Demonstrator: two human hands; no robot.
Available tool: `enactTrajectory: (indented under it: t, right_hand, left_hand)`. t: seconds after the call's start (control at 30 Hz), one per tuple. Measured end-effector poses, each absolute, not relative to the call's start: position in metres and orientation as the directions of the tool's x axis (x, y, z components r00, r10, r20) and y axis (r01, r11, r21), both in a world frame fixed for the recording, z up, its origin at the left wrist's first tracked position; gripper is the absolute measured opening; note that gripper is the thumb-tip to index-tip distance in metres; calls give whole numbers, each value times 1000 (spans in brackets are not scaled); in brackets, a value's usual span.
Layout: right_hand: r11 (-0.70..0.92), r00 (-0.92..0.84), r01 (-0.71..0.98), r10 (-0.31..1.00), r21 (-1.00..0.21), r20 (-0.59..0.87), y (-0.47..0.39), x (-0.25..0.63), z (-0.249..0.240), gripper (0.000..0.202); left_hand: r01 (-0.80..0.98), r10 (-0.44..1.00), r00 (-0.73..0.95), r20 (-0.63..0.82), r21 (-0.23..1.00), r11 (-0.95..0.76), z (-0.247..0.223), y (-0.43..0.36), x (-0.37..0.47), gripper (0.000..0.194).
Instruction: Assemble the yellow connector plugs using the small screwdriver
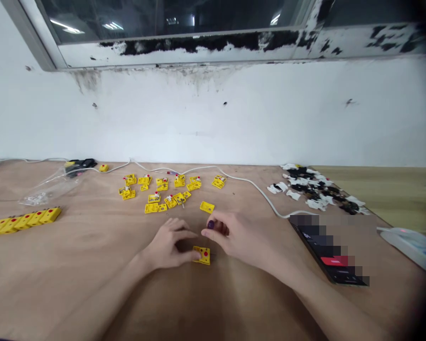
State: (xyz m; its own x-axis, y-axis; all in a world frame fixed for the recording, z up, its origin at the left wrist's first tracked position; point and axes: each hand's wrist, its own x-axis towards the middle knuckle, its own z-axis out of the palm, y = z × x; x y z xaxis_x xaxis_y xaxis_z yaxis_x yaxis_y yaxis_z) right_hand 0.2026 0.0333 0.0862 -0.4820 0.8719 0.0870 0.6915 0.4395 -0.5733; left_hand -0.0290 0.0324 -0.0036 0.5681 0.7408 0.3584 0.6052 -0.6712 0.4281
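Note:
A small yellow case (205, 255) with a red round part lies on the wooden table near the front middle. The thumb of my left hand (170, 244) rests on its left side, and the other fingers are spread above the table. Up and to the right of the case, my right hand (230, 232) is closed on a small dark purple round piece (210, 225), held between the fingertips. Just beyond my right hand lies an empty yellow half shell (207, 207). Several opened yellow cases (162, 183) with red and white parts are spread farther back.
Finished-looking yellow cases (24, 220) stand in a row at left, near a clear bag (39, 196). A white cable (248, 182) crosses the back. Black and white scraps (315, 189), a phone (326, 251) and a white mouse-like device (410, 244) lie at right.

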Motion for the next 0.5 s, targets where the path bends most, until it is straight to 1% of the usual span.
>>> enactTrajectory:
  t: [0.07,0.13,0.23,0.3,0.5]
  right_hand:
    - [445,-491,674,866,-589,93,37,205,87,19]
    - [457,-497,658,861,-599,112,39,208,90,19]
    - [463,-474,642,866,-610,158,42,210,97,18]
    - [472,-455,645,869,-602,193,43,212,102,18]
    - [458,-423,684,883,-568,202,48,220,110,19]
  left_hand:
    - [758,840,399,368,383,-528,-2,45,-45,30]
    - [894,911,186,367,322,-313,-1,55,-61,28]
    - [962,964,-4,265,265,-69,-2,64,-75,25]
    - [969,975,-59,215,247,5,-3,66,-76,25]
    - [966,978,-116,175,248,70,-5,67,-66,29]
